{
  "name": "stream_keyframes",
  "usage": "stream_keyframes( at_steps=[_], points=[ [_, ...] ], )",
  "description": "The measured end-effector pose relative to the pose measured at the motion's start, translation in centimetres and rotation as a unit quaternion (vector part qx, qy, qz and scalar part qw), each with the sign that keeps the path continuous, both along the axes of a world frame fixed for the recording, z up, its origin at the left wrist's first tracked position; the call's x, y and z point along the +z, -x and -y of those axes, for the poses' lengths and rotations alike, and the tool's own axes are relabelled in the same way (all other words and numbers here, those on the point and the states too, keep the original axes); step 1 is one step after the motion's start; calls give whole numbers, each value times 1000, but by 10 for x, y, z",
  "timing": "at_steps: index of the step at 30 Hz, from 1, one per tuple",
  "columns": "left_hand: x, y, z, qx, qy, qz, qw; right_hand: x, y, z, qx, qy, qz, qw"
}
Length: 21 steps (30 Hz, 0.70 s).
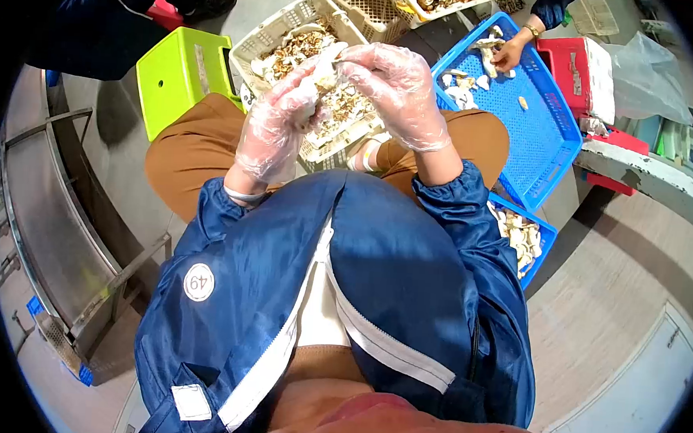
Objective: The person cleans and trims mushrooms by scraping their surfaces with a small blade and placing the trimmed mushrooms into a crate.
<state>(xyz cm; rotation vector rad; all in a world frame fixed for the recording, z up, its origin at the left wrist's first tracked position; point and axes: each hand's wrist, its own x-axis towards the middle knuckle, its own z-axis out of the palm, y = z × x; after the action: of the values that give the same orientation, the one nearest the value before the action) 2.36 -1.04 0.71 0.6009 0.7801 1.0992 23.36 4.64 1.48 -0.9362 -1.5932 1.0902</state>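
In a thin clear plastic glove, my left hand [277, 127] is closed around a whitish mushroom [325, 73], raised in front of my lap. My right hand [396, 94], gloved too, meets it from the other side. Its thumb and fingers pinch at the mushroom's edge; a small dark bit shows there, too small to name. Below both hands stands a cream plastic basket [249, 64] between my knees. Brown and white mushroom trimmings [298, 57] lie in it.
At right, a blue crate [534, 144] holds pale mushroom pieces [463, 89]; another person's hand [509, 55] reaches in. A smaller blue crate [548, 236] holds mushroom pieces too. A green stool [159, 81], red stool [554, 67] and metal frame [58, 193] stand around.
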Motion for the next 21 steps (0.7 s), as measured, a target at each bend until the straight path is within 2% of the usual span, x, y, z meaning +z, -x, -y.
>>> stream_keyframes(
  at_steps=[2, 5, 6, 7, 9, 10, 13, 14, 15, 17, 19, 21],
  points=[
    [3, -4, -1, 16, 29, 41, 999, 3, 1, 2, -14, 8, 14, 1000],
    [3, -4, -1, 45, 91, 88, 991, -7, 3, -1, -87, -51, 33, 994],
    [-2, 3, -3, 16, 103, 109, 989, -6, -1, -1, -99, 51, -25, 993],
    [-5, 8, -3, 11, 109, 129, 986, -21, -8, -12, -146, -29, -15, 989],
    [-10, 15, -3, -1, 117, 168, 979, -13, -17, -14, -187, 16, -9, 982],
    [-11, 18, -5, -11, 109, 188, 976, -6, -21, -10, -172, 74, 7, 982],
    [-7, 15, -8, 27, 148, 214, 965, -13, -19, -12, -69, -40, 45, 996],
    [-13, 18, -10, 16, 136, 195, 971, -5, -13, -6, -9, 55, -35, 998],
    [-17, 18, -9, 15, 118, 166, 979, -11, -8, -7, 8, 27, -37, 999],
    [-15, 16, -9, 13, 81, 106, 991, -2, -6, -5, 41, 71, -75, 994],
    [-2, 8, -3, 32, 43, 40, 998, -6, -9, -10, 53, 14, -11, 998],
    [9, 10, -1, -3, 17, -32, 999, -7, -14, -14, 63, -32, 33, 997]
  ],
)
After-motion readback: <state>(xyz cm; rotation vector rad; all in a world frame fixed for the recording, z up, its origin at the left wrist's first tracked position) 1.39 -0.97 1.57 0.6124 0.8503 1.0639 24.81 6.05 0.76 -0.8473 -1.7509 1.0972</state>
